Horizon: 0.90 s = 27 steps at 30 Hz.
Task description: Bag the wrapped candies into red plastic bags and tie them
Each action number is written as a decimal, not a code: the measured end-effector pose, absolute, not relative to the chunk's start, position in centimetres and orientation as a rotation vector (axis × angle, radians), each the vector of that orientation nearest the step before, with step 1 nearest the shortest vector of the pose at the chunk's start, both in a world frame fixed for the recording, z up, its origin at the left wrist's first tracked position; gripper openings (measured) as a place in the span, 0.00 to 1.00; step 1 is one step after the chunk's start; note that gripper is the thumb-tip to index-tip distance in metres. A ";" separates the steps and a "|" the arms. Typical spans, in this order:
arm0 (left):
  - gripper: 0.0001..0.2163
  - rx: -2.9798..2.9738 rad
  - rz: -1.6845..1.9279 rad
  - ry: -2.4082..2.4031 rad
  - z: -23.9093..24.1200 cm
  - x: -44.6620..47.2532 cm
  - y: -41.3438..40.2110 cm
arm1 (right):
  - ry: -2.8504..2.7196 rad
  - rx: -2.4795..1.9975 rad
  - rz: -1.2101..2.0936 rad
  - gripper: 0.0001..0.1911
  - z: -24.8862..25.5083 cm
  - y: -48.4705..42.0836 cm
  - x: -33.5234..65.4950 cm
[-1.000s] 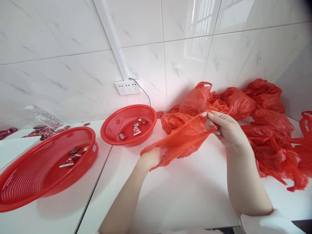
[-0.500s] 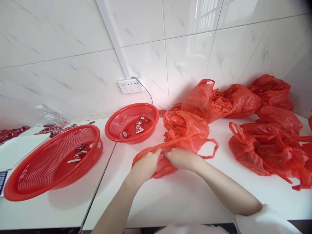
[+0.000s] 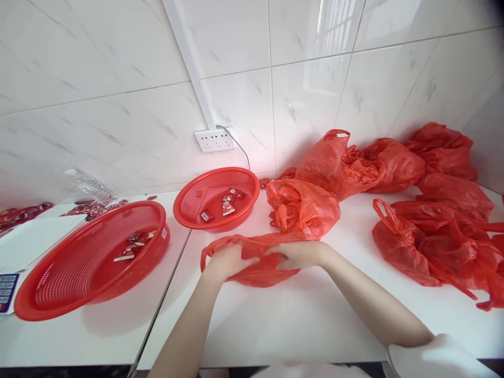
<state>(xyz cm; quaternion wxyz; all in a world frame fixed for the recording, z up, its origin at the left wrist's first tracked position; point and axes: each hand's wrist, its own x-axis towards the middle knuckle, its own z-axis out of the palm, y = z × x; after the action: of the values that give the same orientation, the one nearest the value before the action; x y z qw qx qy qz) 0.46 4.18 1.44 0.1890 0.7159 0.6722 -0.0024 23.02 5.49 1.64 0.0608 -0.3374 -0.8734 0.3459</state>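
A thin red plastic bag lies bunched on the white table in front of me. My left hand grips its left part, fingers curled into the plastic. My right hand is closed on the bag's right part, close beside the left hand. A crumpled red bag sits just behind them.
A small red mesh basket with a few small packets stands behind my hands. A larger red basket with packets sits at the left. Several red bags are piled at the right and along the tiled wall. A wall socket is above.
My right hand came down from the bag's raised handle to the left hand. The stretched bag got gathered into a bunch low on the table and shifted slightly left.
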 end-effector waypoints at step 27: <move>0.16 0.365 1.360 1.112 -1.6 -2.8 9.2 | -2.721 -1.310 0.396 0.27 3.8 4.3 21.6</move>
<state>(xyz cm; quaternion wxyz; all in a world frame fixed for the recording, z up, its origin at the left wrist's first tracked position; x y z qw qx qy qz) -2.83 9.20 -1.59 0.6239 0.1590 0.4845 0.5922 21.62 4.28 3.76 0.0480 -0.4297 -0.8923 0.1300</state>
